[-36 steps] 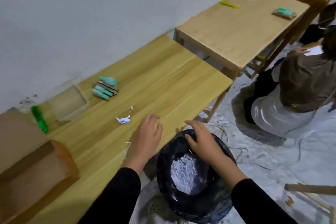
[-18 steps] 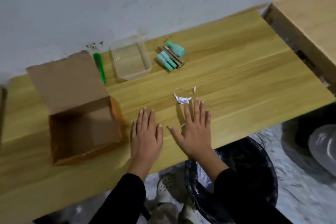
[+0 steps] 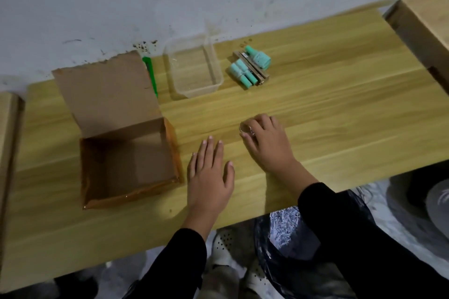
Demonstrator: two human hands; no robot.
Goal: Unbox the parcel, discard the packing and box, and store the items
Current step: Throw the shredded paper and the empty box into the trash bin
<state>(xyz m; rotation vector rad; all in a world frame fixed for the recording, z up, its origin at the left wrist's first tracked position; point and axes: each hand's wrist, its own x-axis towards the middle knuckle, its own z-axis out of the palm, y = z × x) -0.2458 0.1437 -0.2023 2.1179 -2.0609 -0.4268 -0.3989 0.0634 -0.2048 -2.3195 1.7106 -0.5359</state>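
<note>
An open, empty cardboard box sits on the wooden table at the left, its lid flap raised toward the wall. My left hand lies flat on the table just right of the box, fingers apart. My right hand has its fingers curled over a small scrap of white packing paper. Several teal items with small wooden pieces lie near the wall, beside an empty clear plastic container.
A green utility knife lies between the box flap and the container. A black-lined bin holding shredded paper stands below the table's front edge under my right arm. A second table adjoins at the right.
The view swung from the bin and floor back over the table. My right hand moved forward and curled onto the paper scrap; my left hand stayed flat beside the box.
</note>
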